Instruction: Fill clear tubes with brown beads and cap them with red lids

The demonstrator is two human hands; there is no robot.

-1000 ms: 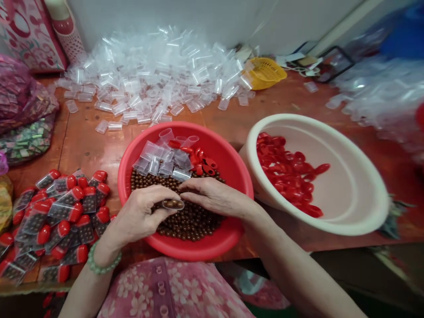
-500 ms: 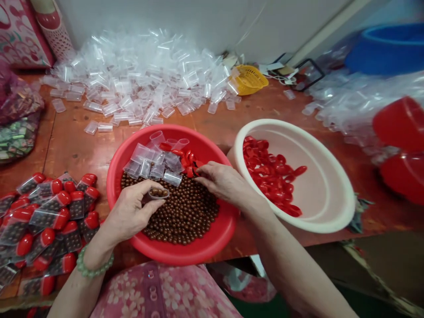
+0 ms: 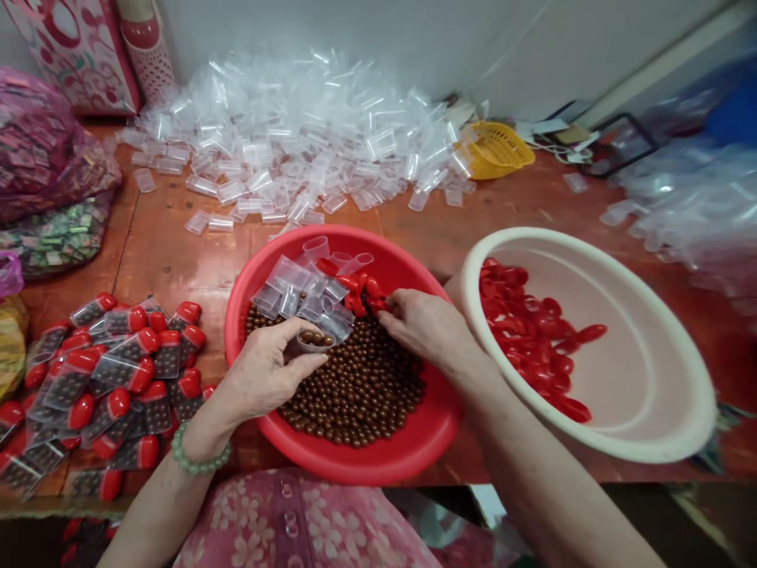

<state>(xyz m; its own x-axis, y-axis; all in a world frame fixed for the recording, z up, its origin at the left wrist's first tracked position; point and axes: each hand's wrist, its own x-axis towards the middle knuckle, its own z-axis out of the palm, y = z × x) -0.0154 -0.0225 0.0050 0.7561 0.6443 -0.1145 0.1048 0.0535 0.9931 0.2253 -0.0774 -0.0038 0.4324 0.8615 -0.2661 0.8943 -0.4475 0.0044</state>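
Observation:
In my left hand (image 3: 275, 367) is a clear plastic case (image 3: 315, 339) filled with brown balls, its open end facing up, held between thumb and fingers over the red basin (image 3: 355, 465). My right hand (image 3: 423, 323) reaches into the basin's right side, its fingertips pinched at the edge of some red caps (image 3: 363, 292); whether it grips one is hard to see. Brown balls (image 3: 355, 386) cover the basin's bottom below both hands. Empty clear cases (image 3: 289, 280) lie on the balls at the back left, beside the caps.
A white basin (image 3: 644, 355) with red caps (image 3: 526, 331) stands at the right. Filled, capped cases (image 3: 124, 371) are piled at the left. Behind lie a heap of clear cases (image 3: 307, 134) and a yellow basket (image 3: 500, 150). Purple bags (image 3: 47, 150) sit far left.
The camera view has turned, so the scene sits further right. My left hand still holds the filled case; my right hand stays by the red caps, its fingers a little more closed.

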